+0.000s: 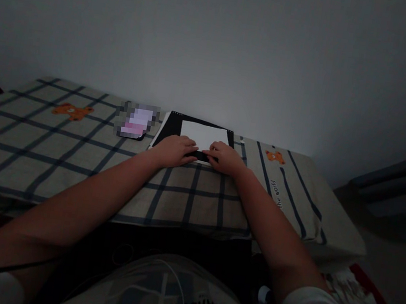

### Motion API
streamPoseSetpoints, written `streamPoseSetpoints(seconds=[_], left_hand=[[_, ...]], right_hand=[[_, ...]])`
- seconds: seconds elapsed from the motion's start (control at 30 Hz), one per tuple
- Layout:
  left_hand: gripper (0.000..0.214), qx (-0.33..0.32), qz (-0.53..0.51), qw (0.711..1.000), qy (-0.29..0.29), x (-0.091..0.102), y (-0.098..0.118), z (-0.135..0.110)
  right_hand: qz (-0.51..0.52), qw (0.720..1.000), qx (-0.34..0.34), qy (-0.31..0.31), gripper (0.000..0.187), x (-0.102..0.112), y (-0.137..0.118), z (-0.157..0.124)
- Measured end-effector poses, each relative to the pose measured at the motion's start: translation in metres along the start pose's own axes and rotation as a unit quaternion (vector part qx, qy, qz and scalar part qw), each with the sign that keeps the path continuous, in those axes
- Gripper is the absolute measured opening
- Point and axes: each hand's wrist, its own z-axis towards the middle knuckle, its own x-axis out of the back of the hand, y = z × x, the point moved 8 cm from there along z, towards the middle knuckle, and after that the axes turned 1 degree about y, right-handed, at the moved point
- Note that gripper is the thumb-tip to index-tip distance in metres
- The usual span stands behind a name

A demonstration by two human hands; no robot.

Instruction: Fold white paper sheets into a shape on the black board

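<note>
A white sheet of paper lies on a black page or board with small white marks along its far edge. Pale pages show under the black surface at its left side. My left hand rests over the paper's near left corner, its fingers stretched out flat and the thumb apart. On the near right part of the paper, my right hand has its fingers bent and pressed together at the paper's near edge. Both hands partly cover that edge.
A phone with a blurred screen lies left of the black page. The checked cloth with orange bear prints covers the table up to a plain wall. Bags or clothes are at the lower right.
</note>
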Motion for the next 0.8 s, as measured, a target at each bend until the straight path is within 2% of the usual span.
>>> streamPoseSetpoints(seconds=[0.2,0.37,0.53,0.7,0.8], left_hand=[[0.05,-0.003,0.023,1.0,-0.006,-0.004,-0.004,-0.001],[0.05,-0.003,0.028,1.0,0.007,-0.002,-0.006,-0.002],[0.049,-0.001,0.03,0.999,0.013,0.002,-0.006,-0.004],[0.049,-0.015,0.004,1.0,0.021,0.003,-0.002,-0.005],[0.05,-0.044,-0.008,0.999,0.023,0.005,0.005,-0.004]], right_hand=[[0.007,1.0,-0.02,0.001,0.036,0.0,0.009,0.001],[-0.004,0.998,-0.054,0.012,0.032,0.006,0.03,-0.008],[-0.018,0.995,-0.098,0.024,0.036,0.01,0.047,-0.017],[-0.006,0.996,-0.079,0.039,0.031,0.01,0.037,-0.013],[0.019,0.997,-0.061,0.034,0.034,0.004,0.028,-0.008]])
